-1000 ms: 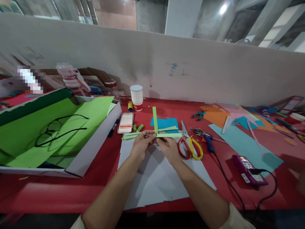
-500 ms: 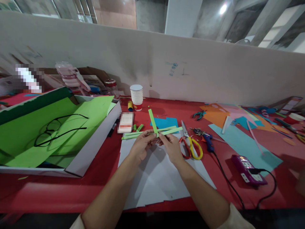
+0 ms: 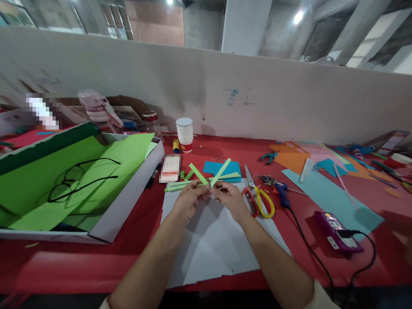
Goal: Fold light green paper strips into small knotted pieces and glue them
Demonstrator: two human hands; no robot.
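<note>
My left hand (image 3: 190, 198) and my right hand (image 3: 228, 196) meet over white paper (image 3: 222, 244), fingers pinched on green paper strips. One strip (image 3: 198, 174) slants up to the left from the fingertips, and a paler one (image 3: 221, 171) slants up to the right, forming a V. Where the strips meet is partly hidden by the fingers. More green strips (image 3: 178, 185) lie on the paper's far edge behind my hands. Scissors (image 3: 257, 195) with red and yellow handles lie just right of my right hand.
An open box (image 3: 128, 195) with green sheets and glasses (image 3: 69, 182) stands left. Paper cups (image 3: 184, 135) stand behind. On the right lie a blue glue gun (image 3: 282, 193), its cable, a purple device (image 3: 337, 231), pliers (image 3: 269, 157) and coloured paper (image 3: 328, 195).
The strips at my fingertips have changed angle: one tilts further left, and the other has swung upward from nearly flat. Both hands have shifted slightly and still pinch.
</note>
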